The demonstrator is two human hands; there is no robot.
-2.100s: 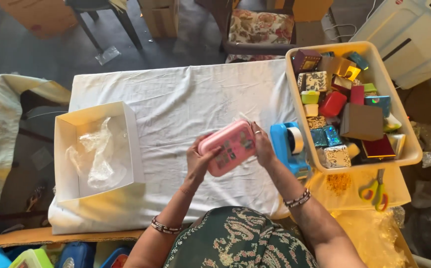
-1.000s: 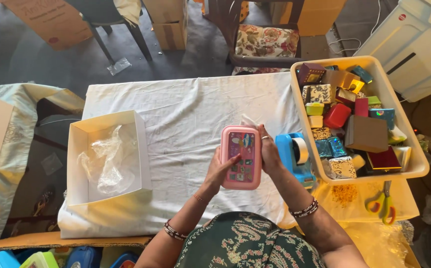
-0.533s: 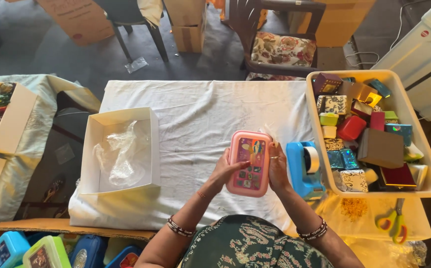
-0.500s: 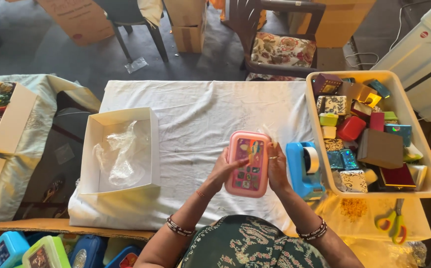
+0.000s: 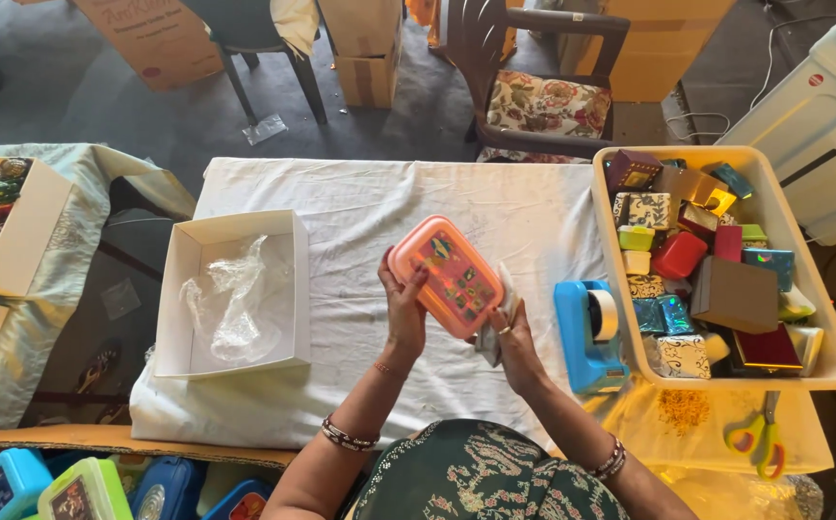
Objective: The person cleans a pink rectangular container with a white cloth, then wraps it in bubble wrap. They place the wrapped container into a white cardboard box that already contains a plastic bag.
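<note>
I hold a pink-orange plastic lunch box (image 5: 447, 275) with colourful pictures on its lid, tilted above the white cloth-covered table (image 5: 360, 207). My left hand (image 5: 403, 306) grips its left end. My right hand (image 5: 511, 332) supports its lower right edge and also pinches a small pale cloth or paper (image 5: 492, 332). An open white cardboard box (image 5: 235, 294) with crumpled clear plastic inside lies to the left.
A blue tape dispenser (image 5: 587, 332) stands right of my hands. A cream tub (image 5: 721, 265) of small coloured boxes is at the right, scissors (image 5: 760, 438) below it. More lunch boxes (image 5: 71, 486) lie at lower left. Chairs and cartons stand beyond the table.
The lunch box has been turned from upright to tilted, its top end swung left. My right hand has dropped to its lower edge. My head view has shifted left.
</note>
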